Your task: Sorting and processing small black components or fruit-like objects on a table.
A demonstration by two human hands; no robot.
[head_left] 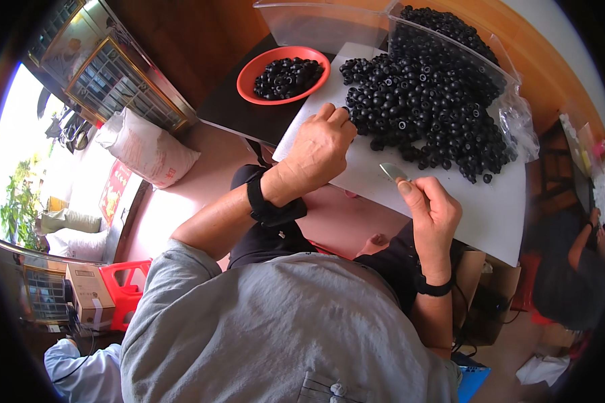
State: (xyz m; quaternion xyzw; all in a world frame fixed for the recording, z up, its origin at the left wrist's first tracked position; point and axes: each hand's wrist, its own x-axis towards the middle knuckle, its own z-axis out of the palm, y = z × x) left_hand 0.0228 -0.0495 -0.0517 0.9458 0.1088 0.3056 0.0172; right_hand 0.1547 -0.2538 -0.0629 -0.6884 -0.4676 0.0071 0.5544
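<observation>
A big heap of small round black pieces with holes [423, 101] covers much of the white board [497, 215] on the table. At the heap's left edge my left hand [319, 149] is closed, fingers curled with the knuckles up; what lies between the fingertips is hidden. My right hand [434, 211] grips a small knife, its short silvery blade [391, 172] pointing up and left in front of the heap. An orange-red bowl [245, 79], partly filled with similar black pieces [289, 77], stands beyond my left hand.
A clear plastic bin [316, 27] stands at the back; another on the right holds more pieces. A crumpled clear bag [517, 127] lies beside the heap. White sack [151, 148] and red stool [124, 289] are on the left. Another person [581, 275] sits at far right.
</observation>
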